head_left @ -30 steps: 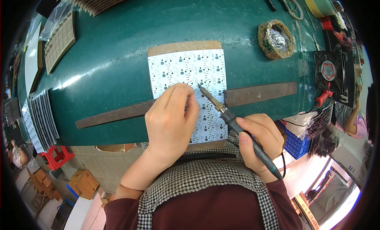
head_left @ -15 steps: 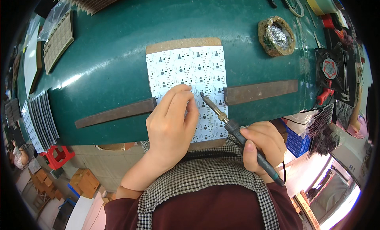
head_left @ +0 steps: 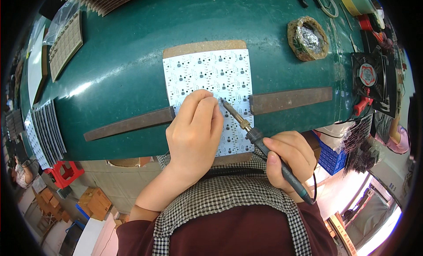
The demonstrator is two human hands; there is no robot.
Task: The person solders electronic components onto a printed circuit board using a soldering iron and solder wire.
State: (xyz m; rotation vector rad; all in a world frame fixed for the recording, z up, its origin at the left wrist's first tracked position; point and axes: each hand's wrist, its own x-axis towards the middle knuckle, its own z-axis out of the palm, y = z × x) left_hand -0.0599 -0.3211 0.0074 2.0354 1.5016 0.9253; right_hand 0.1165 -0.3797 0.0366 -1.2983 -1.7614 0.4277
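Observation:
A white circuit board panel (head_left: 229, 75) with rows of small dark parts lies on a brown backing board (head_left: 205, 46) in front of me. My right hand (head_left: 291, 161) grips a soldering iron (head_left: 255, 135) by its dark handle. The iron's tip points up and left, at the middle of the panel, close to my left fingertips. Over the panel's left part my left hand (head_left: 194, 135) is closed, its fingers bent together and the fingertips down at the board. Whatever those fingers pinch is hidden behind them.
Dark bars (head_left: 130, 124) (head_left: 291, 100) flank the panel on both sides. Back right stands a rough bowl (head_left: 308, 38) with shiny metal in it. A fan (head_left: 366, 75) stands at the right edge. Several stacked panels (head_left: 46, 135) sit at the left, a red stool (head_left: 66, 173) below them.
The iron's tip has shifted slightly up and left, nearer my left fingertips. My left hand has moved a little to the right.

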